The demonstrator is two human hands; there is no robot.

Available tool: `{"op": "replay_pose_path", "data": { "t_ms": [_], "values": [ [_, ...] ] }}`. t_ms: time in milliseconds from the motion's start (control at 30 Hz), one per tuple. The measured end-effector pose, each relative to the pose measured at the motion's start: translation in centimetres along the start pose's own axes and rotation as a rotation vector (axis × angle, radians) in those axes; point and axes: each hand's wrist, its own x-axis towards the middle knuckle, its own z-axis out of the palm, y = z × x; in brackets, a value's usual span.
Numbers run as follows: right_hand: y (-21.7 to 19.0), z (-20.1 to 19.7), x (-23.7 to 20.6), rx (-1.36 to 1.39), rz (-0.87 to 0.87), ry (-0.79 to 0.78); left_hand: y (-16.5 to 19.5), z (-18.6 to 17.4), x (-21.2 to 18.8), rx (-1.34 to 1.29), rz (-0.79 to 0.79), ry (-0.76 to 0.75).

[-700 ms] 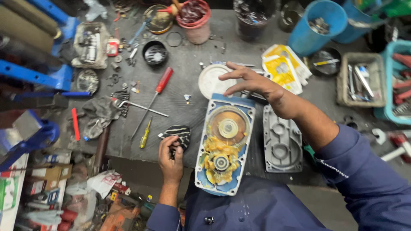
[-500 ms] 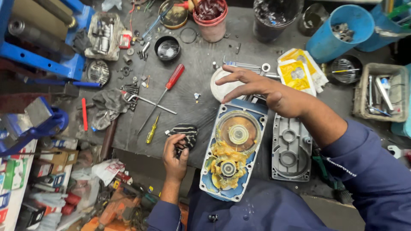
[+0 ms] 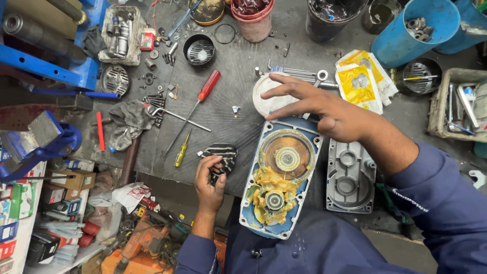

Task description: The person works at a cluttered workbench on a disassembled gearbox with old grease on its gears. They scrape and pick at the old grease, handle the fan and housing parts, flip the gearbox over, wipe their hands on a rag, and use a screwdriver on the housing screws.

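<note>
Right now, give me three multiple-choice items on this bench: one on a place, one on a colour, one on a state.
1. Where does the grey cover lie?
A. right of the blue gear housing
B. on the red-handled screwdriver
C. in the blue cup

2. What colour is the small screwdriver?
A. green
B. yellow
C. white

3. What is the left hand doing?
A. lying flat and empty
B. gripping a striped rag
C. holding a hammer

Answers: 1 A, it lies beside the housing's right edge. 2 B, its handle is yellow. 3 B, the fingers curl around the cloth.
</note>
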Motion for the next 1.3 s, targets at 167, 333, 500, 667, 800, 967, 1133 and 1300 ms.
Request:
{"op": "replay_pose_path", "data": {
  "t_ms": [167,333,500,667,800,967,1133,1300],
  "values": [
    [-0.6,0.3,-0.7,-0.137,-0.040,0.005,-0.2,-0.3,0.0,0.007,0.012,-0.022],
    [-1.5,0.2,-1.1,-0.324,-0.049,0.030,-0.2,-0.4,0.0,0.004,0.018,-0.025],
    [-2.1,-0.1,-1.4,-0.535,-0.044,0.048,-0.3,-0.4,-0.1,0.007,0.015,-0.033],
    [-2.3,-0.3,-1.5,-0.646,-0.058,0.041,-0.4,-0.6,-0.1,-0.001,0.020,-0.043],
    [-2.3,-0.7,-1.4,-0.607,-0.052,0.075,-0.4,-0.6,0.0,0.006,0.019,-0.043],
    [-2.3,-0.8,-1.2,-0.534,-0.080,0.061,-0.2,-0.5,0.1,0.005,0.029,-0.042],
    [-1.9,-0.4,-1.4,-0.454,-0.102,0.046,-0.3,-0.4,0.1,0.004,0.028,-0.036],
    [-1.6,-0.6,-2.0,-0.441,-0.111,0.112,-0.3,-0.4,0.1,-0.006,0.022,-0.030]
  ]
}}
